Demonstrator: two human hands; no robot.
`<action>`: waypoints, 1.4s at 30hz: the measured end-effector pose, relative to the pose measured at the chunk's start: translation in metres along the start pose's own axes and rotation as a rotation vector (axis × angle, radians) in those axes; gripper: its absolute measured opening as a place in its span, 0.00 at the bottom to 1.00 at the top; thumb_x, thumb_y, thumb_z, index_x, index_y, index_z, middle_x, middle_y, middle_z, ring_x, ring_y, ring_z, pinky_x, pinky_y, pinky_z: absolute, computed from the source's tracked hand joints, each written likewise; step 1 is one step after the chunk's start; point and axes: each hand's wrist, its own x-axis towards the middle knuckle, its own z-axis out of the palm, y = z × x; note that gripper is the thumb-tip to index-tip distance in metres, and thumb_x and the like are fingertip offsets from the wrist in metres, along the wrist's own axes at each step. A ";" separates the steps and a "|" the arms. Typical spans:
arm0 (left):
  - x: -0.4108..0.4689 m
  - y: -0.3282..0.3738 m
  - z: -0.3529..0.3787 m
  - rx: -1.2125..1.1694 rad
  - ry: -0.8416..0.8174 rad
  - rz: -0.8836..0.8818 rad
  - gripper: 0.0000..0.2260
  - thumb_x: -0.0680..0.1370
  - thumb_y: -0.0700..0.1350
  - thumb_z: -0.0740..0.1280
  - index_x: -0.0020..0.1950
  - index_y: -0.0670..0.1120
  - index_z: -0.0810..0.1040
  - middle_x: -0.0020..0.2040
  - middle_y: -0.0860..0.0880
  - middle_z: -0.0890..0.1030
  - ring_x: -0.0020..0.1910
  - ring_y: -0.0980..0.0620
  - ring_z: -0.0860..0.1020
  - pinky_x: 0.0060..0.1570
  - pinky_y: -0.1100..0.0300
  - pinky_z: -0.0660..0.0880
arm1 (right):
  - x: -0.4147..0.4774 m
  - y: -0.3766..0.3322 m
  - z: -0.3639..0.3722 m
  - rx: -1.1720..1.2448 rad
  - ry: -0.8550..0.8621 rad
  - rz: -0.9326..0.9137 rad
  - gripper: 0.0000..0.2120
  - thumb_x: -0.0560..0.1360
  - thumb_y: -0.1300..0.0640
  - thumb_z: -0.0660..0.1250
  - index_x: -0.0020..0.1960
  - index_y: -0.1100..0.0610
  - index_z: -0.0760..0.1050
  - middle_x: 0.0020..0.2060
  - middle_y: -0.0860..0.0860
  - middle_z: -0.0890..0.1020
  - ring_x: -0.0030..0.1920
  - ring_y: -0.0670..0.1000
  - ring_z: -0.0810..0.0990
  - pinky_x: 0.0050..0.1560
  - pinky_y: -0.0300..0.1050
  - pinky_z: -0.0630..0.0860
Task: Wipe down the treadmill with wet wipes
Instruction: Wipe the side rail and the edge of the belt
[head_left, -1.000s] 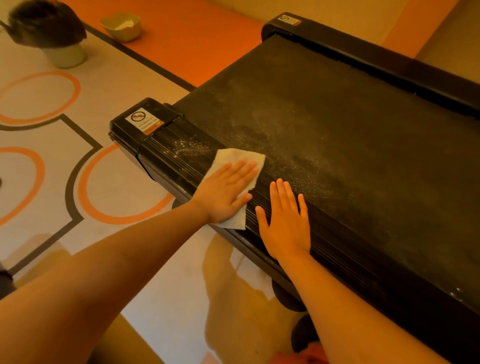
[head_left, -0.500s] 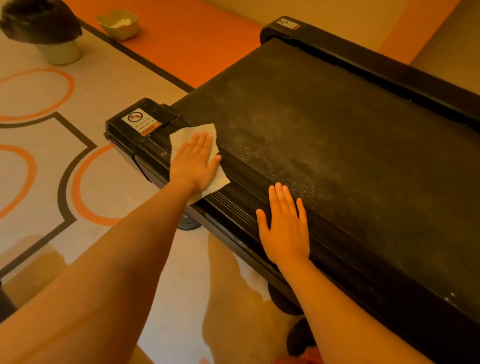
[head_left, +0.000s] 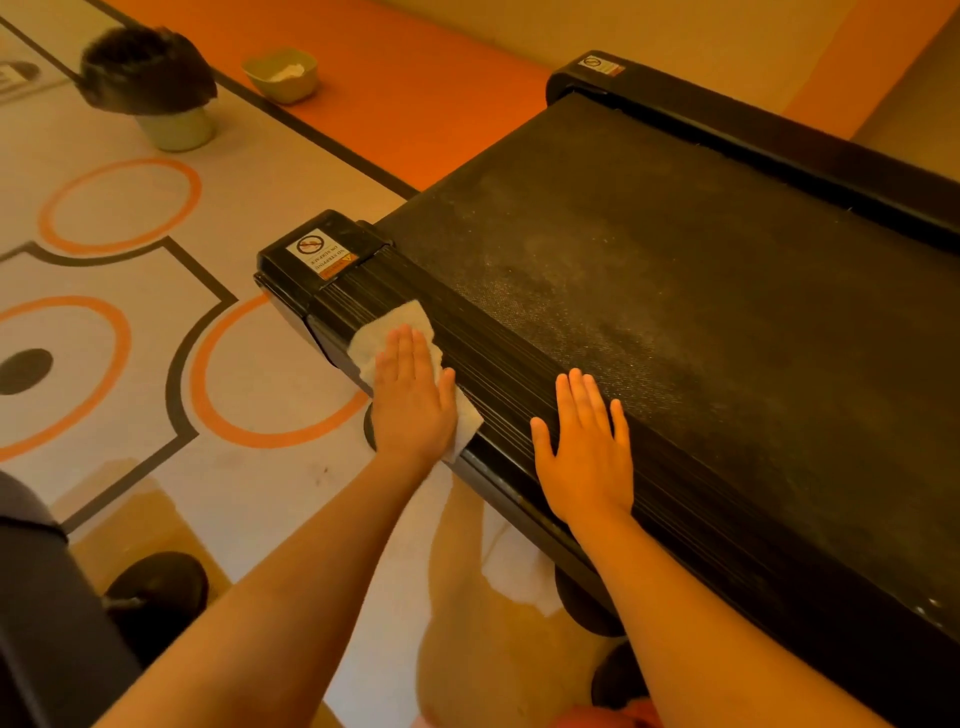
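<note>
Pressing wet wipe (head_left: 393, 320) w/ flat-open L grip (head_left: 413, 405) on treadmill (head_left: 675, 291) rail edge | R grip (head_left: 587, 457) flat-open, empty, beside

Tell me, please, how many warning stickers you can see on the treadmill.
2. One warning sticker sits on the near rail's end cap, just beyond the wipe; the other is on the far rail's end cap. More may be hidden.

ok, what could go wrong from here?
1. The left hand lies flat on the wipe without gripping it, and the wipe overhangs the outer edge of the rail; it could bunch up or slip off.
2. The belt shows pale dust; one wipe may smear it rather than lift it.
3. The right hand rests on the rail, so that patch may get skipped.
</note>
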 end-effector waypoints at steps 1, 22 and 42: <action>-0.010 0.007 0.002 -0.006 -0.009 0.085 0.31 0.82 0.57 0.41 0.79 0.41 0.50 0.80 0.42 0.50 0.79 0.47 0.46 0.77 0.54 0.40 | 0.001 0.000 0.000 -0.001 0.007 0.002 0.30 0.82 0.42 0.43 0.79 0.54 0.41 0.79 0.51 0.46 0.78 0.49 0.41 0.77 0.52 0.42; 0.112 -0.003 -0.010 0.093 -0.257 0.310 0.28 0.84 0.57 0.46 0.80 0.46 0.48 0.81 0.48 0.48 0.79 0.52 0.45 0.76 0.54 0.42 | 0.001 0.001 0.006 0.068 0.075 0.009 0.33 0.77 0.42 0.33 0.79 0.53 0.48 0.78 0.49 0.51 0.78 0.47 0.45 0.76 0.49 0.41; 0.019 0.000 0.006 -0.164 0.079 -0.022 0.31 0.82 0.61 0.43 0.80 0.45 0.51 0.80 0.45 0.50 0.79 0.48 0.44 0.75 0.53 0.36 | 0.002 0.000 0.007 0.034 0.087 0.014 0.32 0.79 0.42 0.36 0.79 0.53 0.50 0.78 0.50 0.53 0.78 0.48 0.47 0.76 0.51 0.44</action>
